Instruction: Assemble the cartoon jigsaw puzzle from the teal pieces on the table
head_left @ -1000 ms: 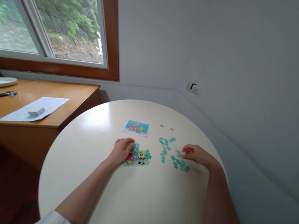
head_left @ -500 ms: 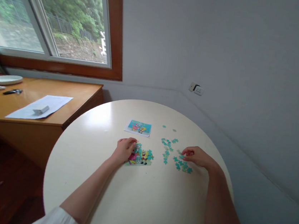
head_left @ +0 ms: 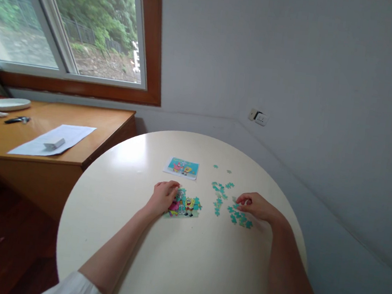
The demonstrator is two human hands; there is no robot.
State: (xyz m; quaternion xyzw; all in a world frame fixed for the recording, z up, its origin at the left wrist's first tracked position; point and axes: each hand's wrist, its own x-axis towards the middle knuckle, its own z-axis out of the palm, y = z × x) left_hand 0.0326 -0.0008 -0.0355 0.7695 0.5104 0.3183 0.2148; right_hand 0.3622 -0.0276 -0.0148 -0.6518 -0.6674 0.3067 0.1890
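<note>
A partly joined jigsaw puzzle (head_left: 189,205) with cartoon figures lies on the round table. My left hand (head_left: 164,197) rests over its left edge, fingers bent and close together, covering that side. To the right, several loose teal pieces (head_left: 218,199) are scattered in a strip. A second cluster of pieces (head_left: 242,219) lies just below my right hand (head_left: 255,205). Thumb and forefinger of that hand are curled toward each other, with a small teal jigsaw piece (head_left: 236,207) at their tips. Behind the puzzle lies a picture card (head_left: 182,168) showing similar figures.
Two single pieces lie farther back on the white table (head_left: 175,267). At left, a wooden desk (head_left: 113,130) carries paper (head_left: 33,145), a small white box (head_left: 54,143) and a white plate (head_left: 8,104). Walls stand close behind and to the right.
My right hand has shifted slightly left over the loose pieces, its fingertips still curled. My left hand stays on the puzzle's left edge.
</note>
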